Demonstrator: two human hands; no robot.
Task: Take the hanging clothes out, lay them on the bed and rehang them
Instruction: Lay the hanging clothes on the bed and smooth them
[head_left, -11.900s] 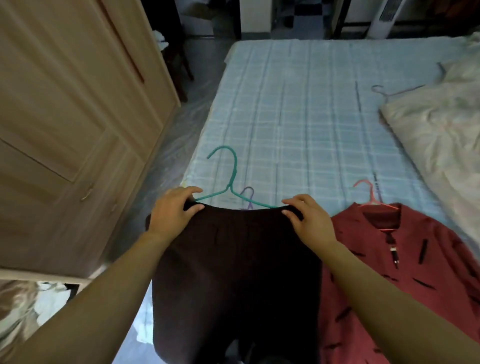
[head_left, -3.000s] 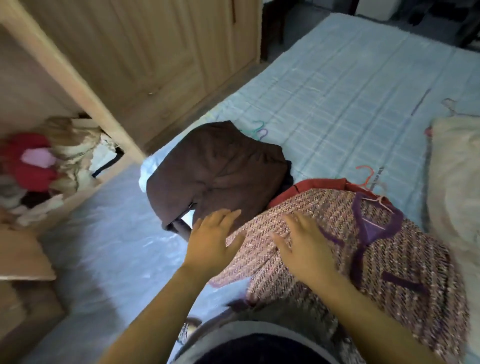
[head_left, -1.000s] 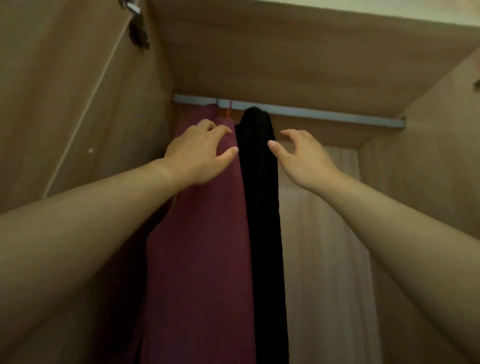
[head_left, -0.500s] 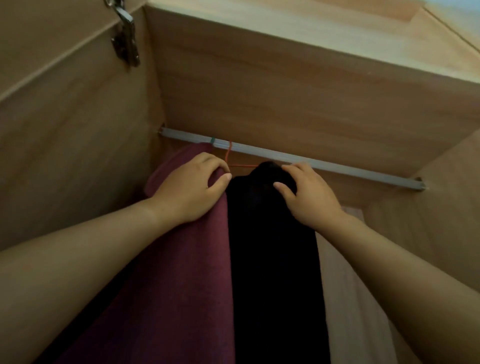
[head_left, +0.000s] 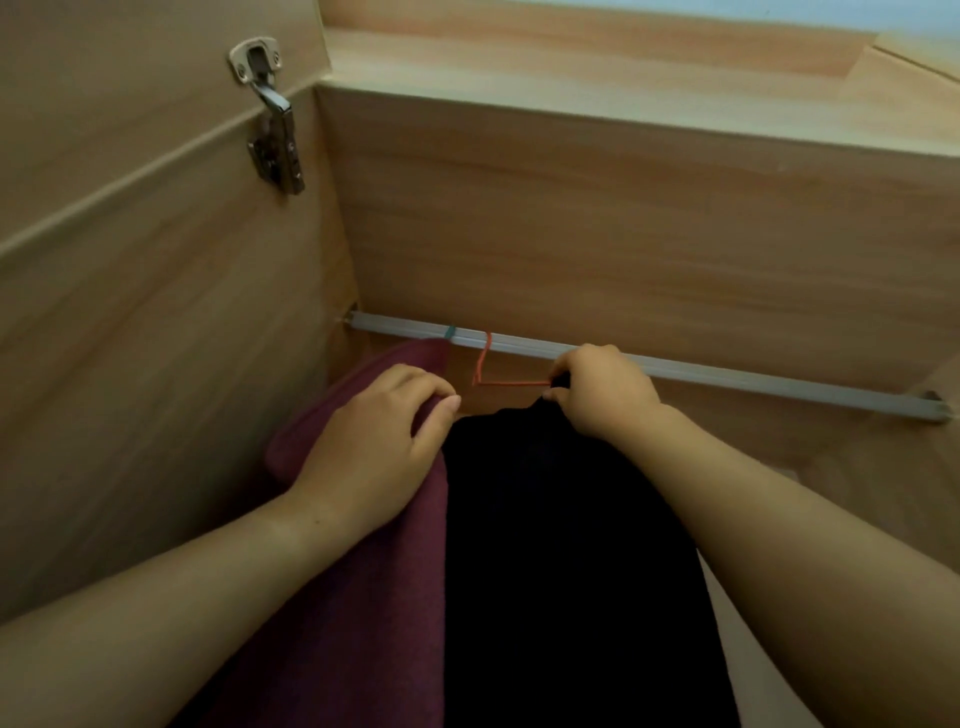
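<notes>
Below the metal rail (head_left: 675, 371) hangs the black garment (head_left: 561, 545), soft and matte, its thin orange wire hanger (head_left: 485, 364) hooked over the rail. Her right hand (head_left: 602, 395) pinches shut on the hanger's neck, probably to unhook it. Left of that, the left hand (head_left: 379, 447) lies loosely curled on the nubby maroon garment (head_left: 363, 597), holding it aside against the smooth wooden wardrobe wall (head_left: 156, 364).

Black garment (head_left: 561, 545) hangs on orange hanger (head_left: 485, 371), hook over wardrobe rail. Maroon garment (head_left: 363, 597) hangs touching its left side, teal hook (head_left: 449, 331) on rail.
</notes>
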